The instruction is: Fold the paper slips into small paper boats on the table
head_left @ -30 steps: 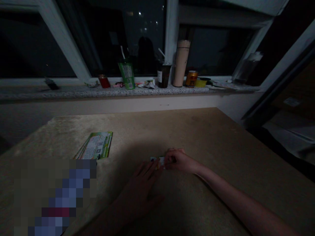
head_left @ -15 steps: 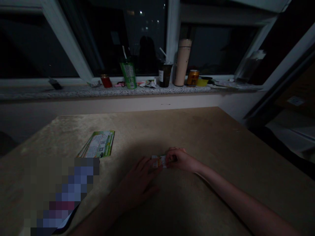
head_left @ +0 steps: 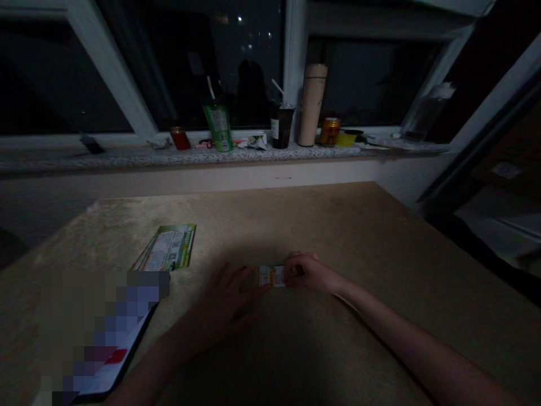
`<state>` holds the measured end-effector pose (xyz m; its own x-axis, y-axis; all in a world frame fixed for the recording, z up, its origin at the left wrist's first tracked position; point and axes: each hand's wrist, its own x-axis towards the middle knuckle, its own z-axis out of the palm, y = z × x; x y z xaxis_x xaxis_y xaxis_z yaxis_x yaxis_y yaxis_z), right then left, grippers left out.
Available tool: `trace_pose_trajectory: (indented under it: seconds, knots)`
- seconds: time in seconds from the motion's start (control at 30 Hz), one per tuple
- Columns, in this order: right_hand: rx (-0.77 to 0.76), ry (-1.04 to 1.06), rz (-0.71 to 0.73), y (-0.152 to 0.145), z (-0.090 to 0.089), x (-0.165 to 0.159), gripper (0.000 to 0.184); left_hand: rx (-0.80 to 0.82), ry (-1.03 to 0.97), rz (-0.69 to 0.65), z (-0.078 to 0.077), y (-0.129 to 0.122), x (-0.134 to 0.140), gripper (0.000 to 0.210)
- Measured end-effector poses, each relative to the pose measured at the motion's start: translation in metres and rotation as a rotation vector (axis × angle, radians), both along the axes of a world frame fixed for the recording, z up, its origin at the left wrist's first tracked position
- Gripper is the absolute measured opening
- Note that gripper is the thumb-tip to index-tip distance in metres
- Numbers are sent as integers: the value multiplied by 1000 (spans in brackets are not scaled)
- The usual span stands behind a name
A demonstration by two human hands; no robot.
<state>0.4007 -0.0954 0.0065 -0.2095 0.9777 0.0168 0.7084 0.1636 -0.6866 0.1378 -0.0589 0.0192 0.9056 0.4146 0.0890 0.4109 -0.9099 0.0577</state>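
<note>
A small printed packet or card, pale with orange and green print, lies flat on the tan table. My right hand has its fingers curled and pinched at the packet's right end, hiding that end. To the left, my left hand rests palm down with fingers spread. One of its fingertips is at or just beside the packet's lower left edge; in the dim light I cannot tell whether it touches.
A fanned stack of green and white printed cards lies at left. Nearer me is a pixelated flat device with a dark edge. The windowsill holds a green cup, a dark cup, a pink thermos and an orange can.
My left hand has slid left, off the packet, so more of its printed face shows. My right hand stays pinched at the right end.
</note>
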Motion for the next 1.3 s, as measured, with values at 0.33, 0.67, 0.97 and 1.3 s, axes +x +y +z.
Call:
trace_pose_trajectory:
  seconds: [0.33, 0.67, 0.97, 1.3]
  knots:
    - [-4, 1, 9, 1, -1, 1, 10, 73, 42, -27, -13, 7, -12, 66]
    - [10, -24, 14, 1, 0, 1, 10, 71, 15, -27, -2, 10, -18, 59]
    - [-28, -48, -44, -4, 5, -6, 20, -120, -208, 135, -2, -2, 15, 24]
    - [54, -38, -71, -9, -1, -10, 18, 51, -181, 192, -17, -10, 35, 45]
